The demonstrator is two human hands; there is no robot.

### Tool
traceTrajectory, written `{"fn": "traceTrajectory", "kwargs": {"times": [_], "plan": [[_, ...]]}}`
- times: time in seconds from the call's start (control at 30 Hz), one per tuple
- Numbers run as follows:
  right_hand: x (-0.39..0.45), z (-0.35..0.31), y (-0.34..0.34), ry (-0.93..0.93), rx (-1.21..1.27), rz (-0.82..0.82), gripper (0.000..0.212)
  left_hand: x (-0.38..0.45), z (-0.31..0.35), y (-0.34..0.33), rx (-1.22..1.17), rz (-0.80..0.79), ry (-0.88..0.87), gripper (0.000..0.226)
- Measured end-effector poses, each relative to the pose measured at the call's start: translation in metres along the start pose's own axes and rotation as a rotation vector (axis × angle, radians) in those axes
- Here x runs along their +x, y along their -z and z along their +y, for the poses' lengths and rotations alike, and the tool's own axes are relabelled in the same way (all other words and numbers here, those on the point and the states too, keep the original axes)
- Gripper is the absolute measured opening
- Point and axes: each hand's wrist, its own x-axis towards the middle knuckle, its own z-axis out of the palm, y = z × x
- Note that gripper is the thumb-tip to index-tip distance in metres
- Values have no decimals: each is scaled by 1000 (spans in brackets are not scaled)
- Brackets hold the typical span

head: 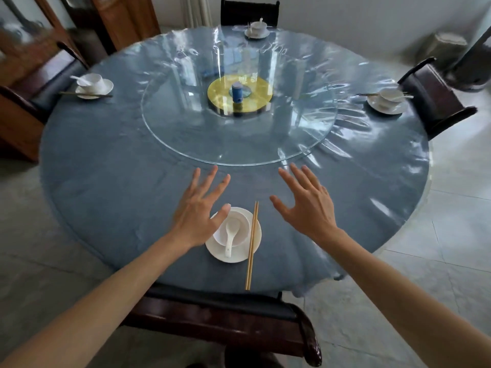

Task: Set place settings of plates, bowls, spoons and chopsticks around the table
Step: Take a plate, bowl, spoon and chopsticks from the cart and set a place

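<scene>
I am looking down on a round table covered with a blue cloth under clear plastic film (111, 187), with a circular glass turntable (186, 136) at its middle. My left hand (198, 211) is hovering palm down with its fingers spread wide and holding nothing; its thumb is reaching over the far left rim of the nearest white round plate (216, 251). My right hand (308, 203) is hovering the same way, fingers splayed and empty, just to the right of that setting and apart from it.

On that plate a white bowl (244, 227) is sitting, and a white ceramic spoon (230, 235) is lying in the bowl with its handle pointing toward me. A pair of light wooden chopsticks (252, 245) is resting across the plate's right edge, running from near the table's edge toward the turntable.

Three more white settings are sitting around the table: one at the left (93, 85), one at the far side (257, 29), one at the right (388, 100), each with a bowl on a plate. A dark wooden chair (239, 322) is standing just below the nearest setting.
</scene>
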Motion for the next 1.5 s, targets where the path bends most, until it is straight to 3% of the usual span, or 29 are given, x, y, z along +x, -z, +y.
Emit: {"fn": "traceTrajectory", "kwargs": {"times": [0.47,0.77,1.2,1.5], "plan": [[-99,-3,163,143,-146,201,83,-75,133,69,106,139,-193,79],[-118,26,262,172,-123,374,82,-64,239,102,137,234,-345,75],[-105,244,380,154,-123,448,83,31,426,40,158,359,-440,73],[-74,366,445,245,-175,576,80,95,564,-2,170,525,-493,71]]}}
